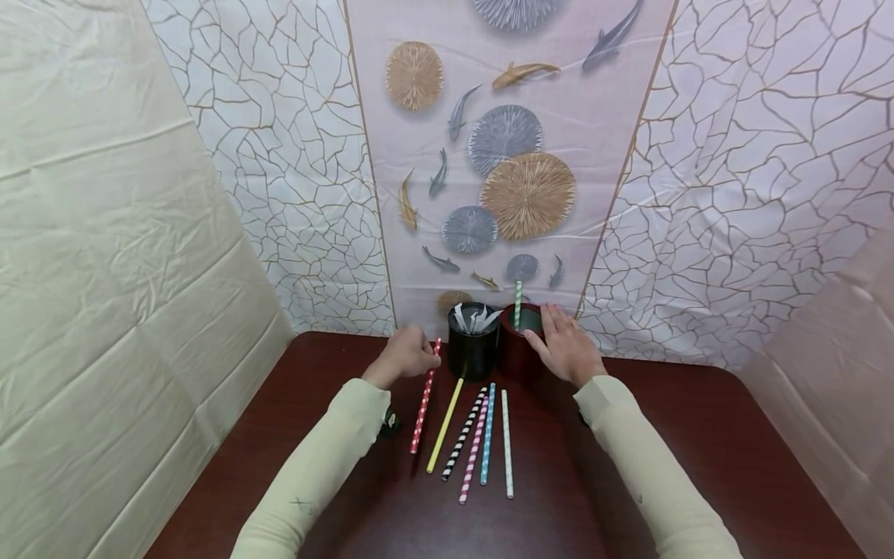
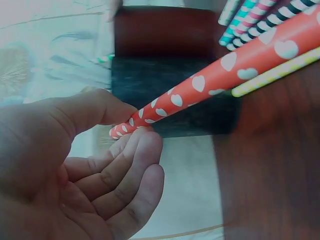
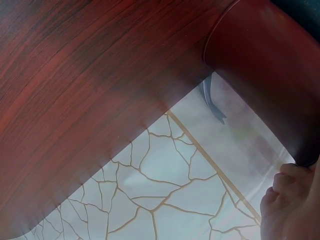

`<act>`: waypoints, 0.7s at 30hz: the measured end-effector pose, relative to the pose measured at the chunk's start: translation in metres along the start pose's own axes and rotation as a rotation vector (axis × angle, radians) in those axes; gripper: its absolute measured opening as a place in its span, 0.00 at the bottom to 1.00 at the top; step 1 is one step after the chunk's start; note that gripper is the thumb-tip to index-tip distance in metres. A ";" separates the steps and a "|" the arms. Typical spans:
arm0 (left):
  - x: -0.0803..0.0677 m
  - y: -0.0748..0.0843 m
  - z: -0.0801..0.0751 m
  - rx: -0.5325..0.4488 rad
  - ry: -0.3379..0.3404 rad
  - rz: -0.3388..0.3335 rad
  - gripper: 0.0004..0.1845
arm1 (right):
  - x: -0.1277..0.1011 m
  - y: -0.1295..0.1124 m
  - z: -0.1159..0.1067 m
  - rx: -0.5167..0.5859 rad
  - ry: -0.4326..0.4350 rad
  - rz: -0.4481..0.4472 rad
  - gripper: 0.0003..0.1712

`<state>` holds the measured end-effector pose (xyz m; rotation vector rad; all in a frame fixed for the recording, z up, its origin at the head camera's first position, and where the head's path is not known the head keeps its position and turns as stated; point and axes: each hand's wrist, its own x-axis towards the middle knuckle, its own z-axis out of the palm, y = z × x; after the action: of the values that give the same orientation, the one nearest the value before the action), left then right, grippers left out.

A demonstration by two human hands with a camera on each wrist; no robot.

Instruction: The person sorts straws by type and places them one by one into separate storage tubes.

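Note:
My left hand (image 1: pixel 407 358) pinches a red paper straw with white hearts (image 1: pixel 426 404) near its upper end, between thumb and fingertips. The straw slants across the left wrist view, with its far end toward the table's front. Just right of that hand stands a black cup (image 1: pixel 471 353) holding crumpled white strips (image 1: pixel 476 318). Beside it is a dark red cup (image 3: pixel 265 65) with a green-and-white striped straw (image 1: pixel 518 303) upright in it. My right hand (image 1: pixel 564 345) rests at the red cup's rim, fingers extended, thumb over the near side.
On the dark wooden table (image 1: pixel 559 481) lie several paper straws: yellow (image 1: pixel 445 427), black striped (image 1: pixel 464 435), pink striped (image 1: pixel 473 454), blue (image 1: pixel 487 435) and pale (image 1: pixel 507 442). A patterned cloth (image 1: pixel 698 256) hangs behind the table's back edge.

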<state>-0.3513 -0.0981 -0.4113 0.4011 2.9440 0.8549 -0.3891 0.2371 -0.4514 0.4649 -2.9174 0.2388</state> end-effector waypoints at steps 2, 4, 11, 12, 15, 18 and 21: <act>0.000 0.004 -0.007 -0.018 0.026 0.015 0.21 | 0.000 0.000 0.000 0.000 0.000 0.000 0.49; -0.001 0.009 -0.014 -0.036 0.047 0.031 0.16 | 0.000 0.000 0.000 0.000 0.000 0.001 0.49; -0.005 0.033 -0.045 -0.142 0.094 0.077 0.08 | 0.000 0.001 0.001 -0.003 0.002 -0.001 0.49; -0.005 0.036 -0.049 -0.171 0.106 0.088 0.07 | 0.000 0.002 0.001 -0.003 0.004 -0.002 0.49; -0.005 0.044 -0.060 -0.239 0.158 0.116 0.06 | 0.000 0.002 0.002 -0.002 0.009 -0.004 0.49; -0.005 0.053 -0.069 -0.270 0.221 0.139 0.06 | 0.001 0.002 0.002 0.002 0.012 -0.006 0.49; -0.003 0.062 -0.075 -0.275 0.287 0.164 0.06 | 0.001 0.002 0.002 0.005 0.015 -0.007 0.49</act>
<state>-0.3429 -0.0877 -0.3148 0.5488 3.0073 1.4276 -0.3912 0.2386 -0.4536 0.4717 -2.9008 0.2471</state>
